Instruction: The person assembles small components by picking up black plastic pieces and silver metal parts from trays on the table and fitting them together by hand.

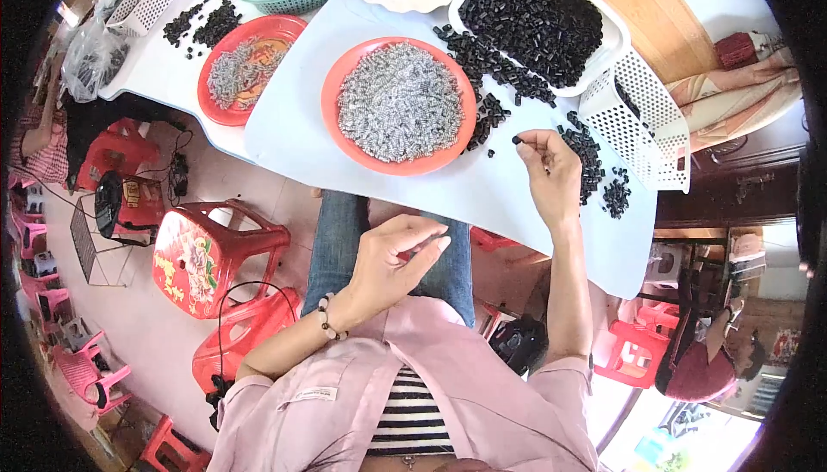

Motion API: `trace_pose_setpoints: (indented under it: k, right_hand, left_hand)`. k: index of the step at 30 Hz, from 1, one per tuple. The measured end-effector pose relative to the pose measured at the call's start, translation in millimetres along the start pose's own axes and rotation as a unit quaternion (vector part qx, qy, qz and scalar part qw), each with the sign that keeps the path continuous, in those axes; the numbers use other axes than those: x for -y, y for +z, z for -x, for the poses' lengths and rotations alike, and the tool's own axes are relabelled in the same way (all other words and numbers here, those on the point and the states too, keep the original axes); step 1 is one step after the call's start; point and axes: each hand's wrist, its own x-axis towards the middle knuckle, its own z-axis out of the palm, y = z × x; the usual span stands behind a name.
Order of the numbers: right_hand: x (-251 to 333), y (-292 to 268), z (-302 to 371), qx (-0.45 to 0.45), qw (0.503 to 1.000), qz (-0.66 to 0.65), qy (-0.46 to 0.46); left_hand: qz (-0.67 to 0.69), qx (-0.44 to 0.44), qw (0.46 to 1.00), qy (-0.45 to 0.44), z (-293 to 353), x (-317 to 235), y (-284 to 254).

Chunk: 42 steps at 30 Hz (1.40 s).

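Toward two o'clock, over the bench (pixel 293 127), the right hand (pixel 556 175) pinches a black piece (pixel 517 139); toward seven, the left hand's (pixel 383 261) grip I cannot tell; a red plate (pixel 331 110) at twelve holds silvery pieces (pixel 401 102).

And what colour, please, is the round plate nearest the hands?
The round plate is orange-red, shown best in the head view.

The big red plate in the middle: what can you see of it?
The round red plate looks like plastic, with a smooth raised rim. It lies on the pale table, heaped with silvery coils that hide its middle. Black pieces lie close along its right side, perhaps touching. The left hand and right hand are off it.
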Motion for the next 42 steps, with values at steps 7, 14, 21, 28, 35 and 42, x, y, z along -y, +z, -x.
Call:
trace_pose_setpoints:
  k: [7,14,21,28,35,42]
  right_hand:
    - [29.9,7.4,60.3,0.150,0.955,-0.245,0.072]
    - [59.2,12.2,79.0,0.203,0.977,-0.046,-0.045]
    - [59.9,21.7,79.1,0.302,0.946,-0.111,0.037]
    - [57.3,34.2,42.9,0.186,0.982,-0.035,0.007]
    - [46.0,61.4,-9.4,0.113,0.977,0.094,-0.156]
    - [46.9,72.4,-25.2,0.138,0.961,0.163,-0.176]
  left_hand:
    - [0.102,-0.059,0.993,0.010,-18.7,-20.7,5.6]
    - [-0.059,-0.018,0.980,0.187,-9.5,-9.7,-11.5]
    - [-0.073,-0.003,0.987,0.144,1.9,-8.9,-22.0]
    - [0.011,-0.078,0.996,0.044,7.2,1.6,-23.5]
    - [0.204,-0.061,0.969,-0.126,17.9,4.6,-21.4]
    - [0.315,-0.042,0.925,-0.208,16.6,7.7,-31.4]
